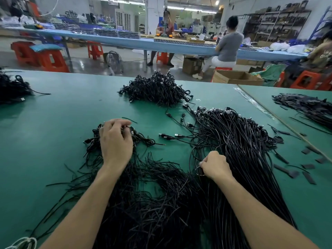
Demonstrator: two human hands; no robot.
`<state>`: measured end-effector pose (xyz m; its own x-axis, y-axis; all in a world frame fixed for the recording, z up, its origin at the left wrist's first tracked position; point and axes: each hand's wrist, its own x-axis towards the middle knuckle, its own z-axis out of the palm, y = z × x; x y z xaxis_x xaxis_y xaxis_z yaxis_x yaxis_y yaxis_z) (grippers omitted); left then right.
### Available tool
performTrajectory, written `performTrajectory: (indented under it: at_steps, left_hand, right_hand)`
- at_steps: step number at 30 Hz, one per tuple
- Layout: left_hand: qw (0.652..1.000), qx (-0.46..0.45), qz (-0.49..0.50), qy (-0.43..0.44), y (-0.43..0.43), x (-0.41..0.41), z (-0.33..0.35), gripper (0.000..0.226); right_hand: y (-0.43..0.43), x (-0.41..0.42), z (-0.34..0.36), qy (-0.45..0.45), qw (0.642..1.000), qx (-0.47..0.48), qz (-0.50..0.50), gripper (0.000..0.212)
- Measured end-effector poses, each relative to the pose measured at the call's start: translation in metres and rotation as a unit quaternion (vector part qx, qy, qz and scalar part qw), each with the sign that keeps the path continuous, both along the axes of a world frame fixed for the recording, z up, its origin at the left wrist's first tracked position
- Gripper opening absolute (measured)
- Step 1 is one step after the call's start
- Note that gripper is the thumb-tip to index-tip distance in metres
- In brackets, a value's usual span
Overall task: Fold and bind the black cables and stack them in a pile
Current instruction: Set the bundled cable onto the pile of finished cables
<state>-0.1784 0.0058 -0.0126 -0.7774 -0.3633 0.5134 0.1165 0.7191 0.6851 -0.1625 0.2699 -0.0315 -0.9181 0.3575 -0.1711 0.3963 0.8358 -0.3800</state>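
1. My left hand (115,141) is palm down with its fingers curled. They bend round the top of a small bundle of cables (143,139), and the fingertips dig into it.
2. My right hand (214,166) is a tight fist. The thumb and first finger pinch thin black cable pulled up from the long cables (242,150). I cannot tell if it is one cable or more.
3. The small bundle lies right under the left hand. Its loops stick out on both sides of the hand.
4. The long cables lie in a thick, straight bunch under the right hand and to its right. They run from beside my right forearm to far past the fist, and their plugs are at the far end.
5. A messy heap of short thin strands (152,194) lies between my two forearms. The left forearm lies across its edge.
6. A few loose plugs (172,135) lie between the hands, a bit further out than the right hand.
7. A big pile of bound cables (158,88) sits well beyond both hands, on the green desk (53,114).
8. Both arms reach forward from the near edge. The left arm stretches further out than the right. The backs of both hands face up.
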Motion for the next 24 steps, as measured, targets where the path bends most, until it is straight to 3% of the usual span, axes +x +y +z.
performTrajectory:
  at_steps: [3,6,9,11,15,17,19,21,24]
  left_hand:
    - [0.998,-0.011,-0.060,0.025,0.017,0.011,0.004,0.014]
    - [0.980,-0.007,-0.197,0.002,0.030,0.019,0.007,0.024]
    - [0.936,-0.053,-0.343,-0.062,0.049,0.029,0.008,0.050]
    - [0.916,-0.090,-0.383,-0.075,0.059,0.032,0.008,0.055]
    - [0.893,-0.048,-0.440,-0.086,0.064,0.033,0.005,0.034]
    - [0.920,0.048,-0.379,-0.085,0.061,0.033,0.003,0.018]
    - [0.950,0.149,-0.269,-0.053,0.053,0.030,0.002,0.027]
    - [0.962,0.214,-0.170,0.013,0.040,0.026,0.006,0.035]
    - [0.982,0.139,-0.113,0.061,0.020,0.024,0.017,0.047]
  right_hand:
    - [0.005,-0.002,0.003,0.000,0.999,-0.049,0.006,0.016]
    - [0.000,0.006,0.017,0.060,0.986,-0.142,0.063,0.012]
    - [-0.020,0.029,0.044,0.073,0.918,-0.369,0.128,0.013]
    - [-0.032,0.050,0.062,0.065,0.880,-0.422,0.208,0.015]
    - [-0.048,0.088,0.093,0.077,0.840,-0.370,0.390,0.031]
    - [-0.046,0.097,0.099,0.107,0.838,-0.344,0.409,0.040]
    - [-0.034,0.096,0.098,0.155,0.864,-0.313,0.362,0.044]
    - [-0.017,0.086,0.091,0.202,0.912,-0.239,0.267,0.044]
    - [0.010,0.064,0.073,0.216,0.964,-0.087,0.131,0.045]
